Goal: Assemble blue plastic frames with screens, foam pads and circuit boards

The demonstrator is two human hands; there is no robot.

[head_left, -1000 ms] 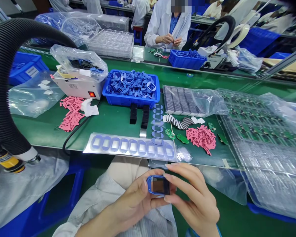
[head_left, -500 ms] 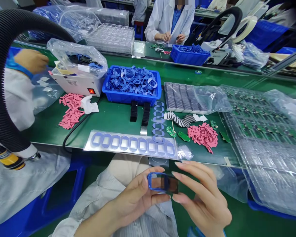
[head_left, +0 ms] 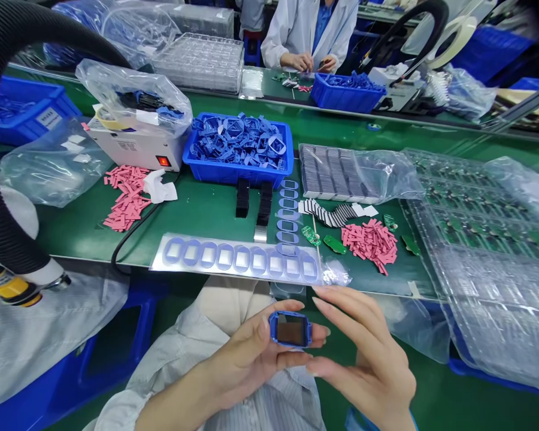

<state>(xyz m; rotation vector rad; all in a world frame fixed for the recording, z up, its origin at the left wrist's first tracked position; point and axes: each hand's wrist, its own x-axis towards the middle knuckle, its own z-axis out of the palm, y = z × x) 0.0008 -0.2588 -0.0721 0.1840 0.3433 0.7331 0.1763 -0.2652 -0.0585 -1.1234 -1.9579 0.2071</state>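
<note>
1. Head view: the left hand (head_left: 238,365) pinches a small dark square screen in a blue rubber frame (head_left: 290,329) above the lap, while the right hand (head_left: 368,353) stays open just beside it.
2. Watch out: a loose pinch could drop it, and stray fingertips could smudge the screen.

My bare left hand (head_left: 247,365) and bare right hand (head_left: 368,353) wear no gloves and have long nails. A loose, pale grey cloth coat sleeve (head_left: 117,413) covers my left arm, and a bright blue cuff edge (head_left: 358,421) shows below my right wrist.
</note>
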